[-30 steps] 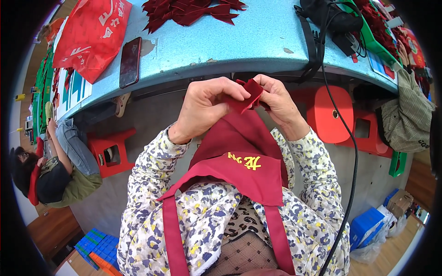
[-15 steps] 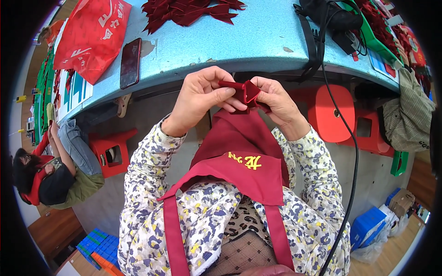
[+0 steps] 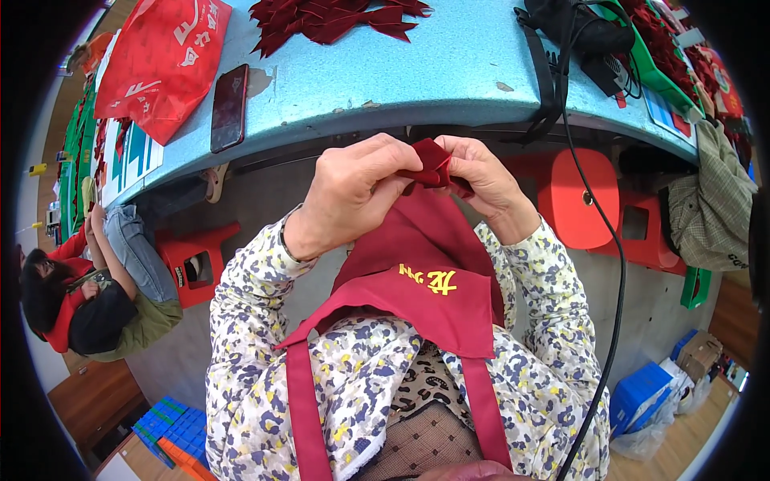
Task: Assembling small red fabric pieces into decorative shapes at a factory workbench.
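In front of a dark-red cloth apron [image 3: 425,309] with yellow lettering, the person's bare left hand [image 3: 345,192] and bare right hand [image 3: 491,186] pinch a folded piece of dark-red velvety ribbon [image 3: 431,162] between them. Beyond, a heap of pointed dark-red ribbon pieces [image 3: 329,20], a dark rectangular phone [image 3: 229,108] and a red plastic bag [image 3: 164,68] lie on a speckled light-blue table [image 3: 401,76]. A red plastic stool [image 3: 573,208] stands to the right.

Chipped light blue table [image 3: 401,72], heap of dark red fabric pieces [image 3: 330,22], red bag [image 3: 167,60], dark phone [image 3: 229,111], black strap [image 3: 552,104]
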`<act>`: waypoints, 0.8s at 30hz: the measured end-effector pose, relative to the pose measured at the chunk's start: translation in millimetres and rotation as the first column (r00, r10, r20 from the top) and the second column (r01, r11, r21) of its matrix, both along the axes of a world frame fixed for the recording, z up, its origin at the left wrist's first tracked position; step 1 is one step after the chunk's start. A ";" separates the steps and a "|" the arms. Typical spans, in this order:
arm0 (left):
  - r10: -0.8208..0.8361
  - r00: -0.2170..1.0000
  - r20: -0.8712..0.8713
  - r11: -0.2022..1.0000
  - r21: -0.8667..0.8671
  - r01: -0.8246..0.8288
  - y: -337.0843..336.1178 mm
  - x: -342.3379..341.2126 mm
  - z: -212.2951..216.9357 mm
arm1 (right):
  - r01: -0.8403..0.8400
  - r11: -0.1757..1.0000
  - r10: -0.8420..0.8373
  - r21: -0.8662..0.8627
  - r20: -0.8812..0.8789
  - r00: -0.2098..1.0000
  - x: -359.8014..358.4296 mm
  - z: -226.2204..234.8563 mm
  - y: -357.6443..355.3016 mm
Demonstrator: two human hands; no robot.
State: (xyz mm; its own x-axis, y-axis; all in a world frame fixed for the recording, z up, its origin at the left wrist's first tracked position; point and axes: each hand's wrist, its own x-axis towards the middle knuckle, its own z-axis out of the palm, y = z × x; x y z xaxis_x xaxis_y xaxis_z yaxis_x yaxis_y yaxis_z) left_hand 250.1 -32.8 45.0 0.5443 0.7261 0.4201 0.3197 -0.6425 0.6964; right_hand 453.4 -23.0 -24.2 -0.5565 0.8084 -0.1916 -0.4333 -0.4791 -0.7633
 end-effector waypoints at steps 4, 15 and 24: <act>0.091 0.982 0.169 0.961 -0.274 -0.041 -0.2 -0.6 -2.7 | -0.014 1.000 0.014 0.007 0.005 1.000 -0.1 0.5 0.6; 0.002 0.989 0.148 0.969 0.243 -0.038 8.9 -1.4 -9.8 | 0.007 1.000 -0.006 -0.009 0.027 1.000 -0.8 8.6 0.4; -0.100 0.995 0.025 0.827 0.558 0.069 12.5 1.7 -13.7 | 0.022 1.000 -0.022 -0.014 0.007 1.000 0.1 7.3 0.5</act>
State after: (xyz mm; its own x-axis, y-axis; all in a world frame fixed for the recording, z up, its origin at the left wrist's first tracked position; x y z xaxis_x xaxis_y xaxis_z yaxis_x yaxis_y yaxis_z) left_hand 251.8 -20.3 31.3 0.5597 0.3133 0.7672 0.2208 -0.9487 0.2264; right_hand 453.5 -22.5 -16.9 -0.5373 0.8178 -0.2063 -0.4387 -0.4799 -0.7597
